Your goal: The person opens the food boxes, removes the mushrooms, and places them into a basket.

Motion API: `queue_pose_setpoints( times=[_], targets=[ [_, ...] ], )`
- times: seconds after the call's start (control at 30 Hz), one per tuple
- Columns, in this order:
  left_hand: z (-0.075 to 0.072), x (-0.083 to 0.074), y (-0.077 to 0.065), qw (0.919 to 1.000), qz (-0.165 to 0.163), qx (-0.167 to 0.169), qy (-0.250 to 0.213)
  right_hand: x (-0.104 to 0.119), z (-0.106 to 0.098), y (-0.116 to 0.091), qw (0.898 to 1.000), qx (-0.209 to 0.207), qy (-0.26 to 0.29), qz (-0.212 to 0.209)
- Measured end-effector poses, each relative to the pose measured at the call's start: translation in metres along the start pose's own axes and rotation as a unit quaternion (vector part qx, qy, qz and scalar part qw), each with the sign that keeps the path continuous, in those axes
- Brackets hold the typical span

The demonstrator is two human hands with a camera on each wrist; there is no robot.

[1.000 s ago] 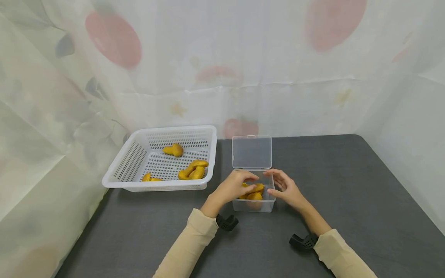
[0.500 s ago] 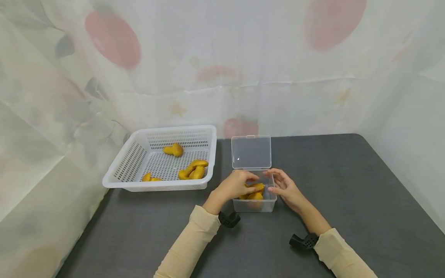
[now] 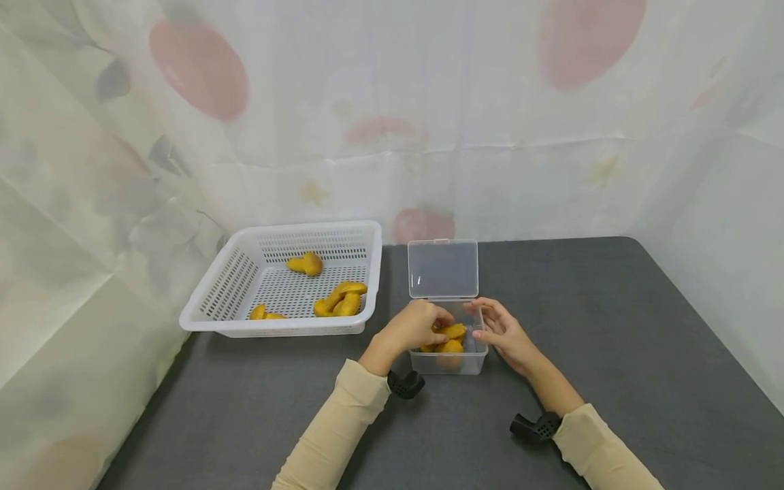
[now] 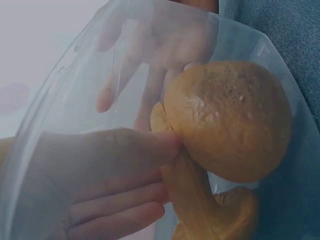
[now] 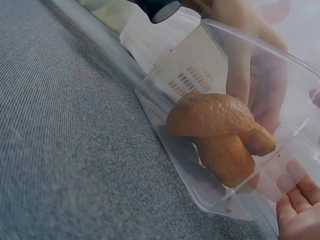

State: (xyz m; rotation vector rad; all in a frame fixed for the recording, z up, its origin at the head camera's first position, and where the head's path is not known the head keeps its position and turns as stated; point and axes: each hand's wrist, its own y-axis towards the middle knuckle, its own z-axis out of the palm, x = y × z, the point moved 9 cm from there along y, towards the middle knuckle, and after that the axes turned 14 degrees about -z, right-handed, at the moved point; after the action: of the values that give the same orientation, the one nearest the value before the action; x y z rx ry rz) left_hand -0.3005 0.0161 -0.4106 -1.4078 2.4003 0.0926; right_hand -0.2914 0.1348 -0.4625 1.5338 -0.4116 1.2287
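My left hand [image 3: 416, 325] reaches into a small clear plastic box [image 3: 450, 364], its thumb and fingers pinching a yellow-brown mushroom. Other mushrooms [image 3: 452, 346] lie beside it in the box. In the left wrist view, the thumb overlaps a stem under a large round cap [image 4: 230, 120]. Through the box wall, the right wrist view shows a thick-stemmed mushroom [image 5: 210, 115] in front of the left fingers. At the right side of the box is my right hand [image 3: 505, 337], fingers spread and tips right at the wall and rim. The box's hinged lid [image 3: 443, 269] lies back behind it.
A white perforated basket [image 3: 278, 328] stands at the left, holding several more mushrooms [image 3: 346, 303]. The dark grey tabletop [image 3: 612, 327] extends to the right and front. Behind it hangs a patterned curtain [image 3: 490, 184]. Each wrist carries a black camera mount [image 3: 405, 386].
My left fingers have curled further in around the mushroom, and the left wrist has shifted slightly right. The right hand, basket and lid stay almost as they were.
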Motion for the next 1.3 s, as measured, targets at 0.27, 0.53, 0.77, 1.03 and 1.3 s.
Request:
queue_pose_setpoints(
  times=[0.27,0.53,0.77,1.03,1.3],
  targets=[
    [-0.001,0.0,-0.002,0.9977,0.026,-0.014,-0.061,0.0,-0.001,-0.001,1.0,0.003,0.001,-0.013],
    [-0.005,-0.002,-0.008,0.9931,0.053,-0.02,-0.103,0.0,-0.002,-0.001,1.0,0.0,-0.001,-0.013],
    [-0.012,0.0,-0.013,0.9854,0.069,-0.037,-0.151,-0.001,-0.003,-0.001,1.0,-0.003,-0.009,-0.007],
    [-0.021,0.001,-0.019,0.9798,0.074,-0.06,-0.176,-0.002,-0.001,0.0,1.0,0.002,0.0,-0.017],
    [-0.026,0.006,-0.026,0.9706,0.062,-0.057,-0.225,-0.002,-0.001,0.001,1.0,-0.001,-0.01,-0.019]
  ],
)
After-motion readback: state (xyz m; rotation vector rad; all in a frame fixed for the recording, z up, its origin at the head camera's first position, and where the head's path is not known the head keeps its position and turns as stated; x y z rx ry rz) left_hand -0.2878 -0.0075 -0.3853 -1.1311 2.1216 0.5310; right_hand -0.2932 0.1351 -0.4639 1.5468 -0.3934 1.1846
